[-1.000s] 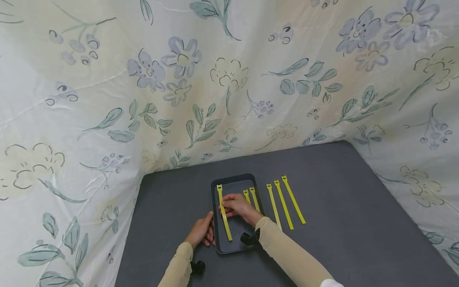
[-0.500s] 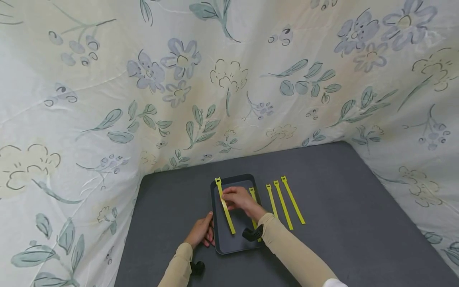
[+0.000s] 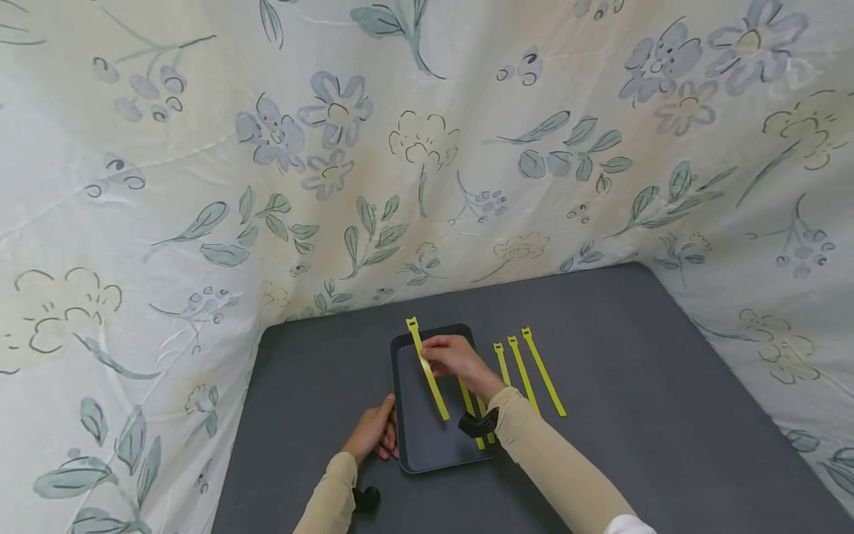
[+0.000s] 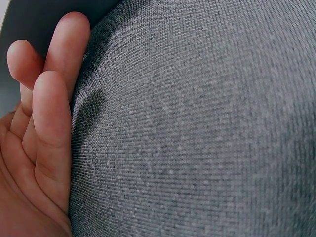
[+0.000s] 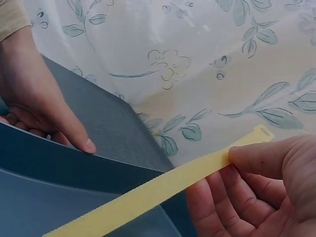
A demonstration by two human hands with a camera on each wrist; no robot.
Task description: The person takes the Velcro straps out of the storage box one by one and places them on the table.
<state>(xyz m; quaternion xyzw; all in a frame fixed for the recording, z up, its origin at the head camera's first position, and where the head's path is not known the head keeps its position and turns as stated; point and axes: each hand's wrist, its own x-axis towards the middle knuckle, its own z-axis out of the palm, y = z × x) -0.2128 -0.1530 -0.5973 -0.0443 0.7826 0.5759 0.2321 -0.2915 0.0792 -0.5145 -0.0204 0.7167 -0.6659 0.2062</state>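
Note:
My right hand (image 3: 457, 360) pinches a yellow hook-and-loop cable tie (image 3: 435, 387) between thumb and fingers, near its slotted head. In the head view the tie slants over the dark tray (image 3: 427, 469), its head reaching past the tray's far rim. The right wrist view shows the tie (image 5: 143, 202) stretching out flat from the fingertips, its tail toward the lower left. At the tray's left side, my left hand (image 3: 373, 429) rests with the thumb (image 5: 81, 138) at the rim. Its other fingers (image 4: 54, 108) lie loosely bent against the outer wall, low by the table.
Inside the tray, more yellow ties (image 3: 465, 397) lie along the right side, partly hidden by the right wrist. Three further ties (image 3: 543, 371) lie side by side on the grey table (image 3: 640, 386) to the right. A floral curtain (image 3: 427, 148) surrounds the table.
The right hand has carried the pinched tie up and slightly right, so its head now reaches past the tray's far rim. The left hand has stayed at the tray's side.

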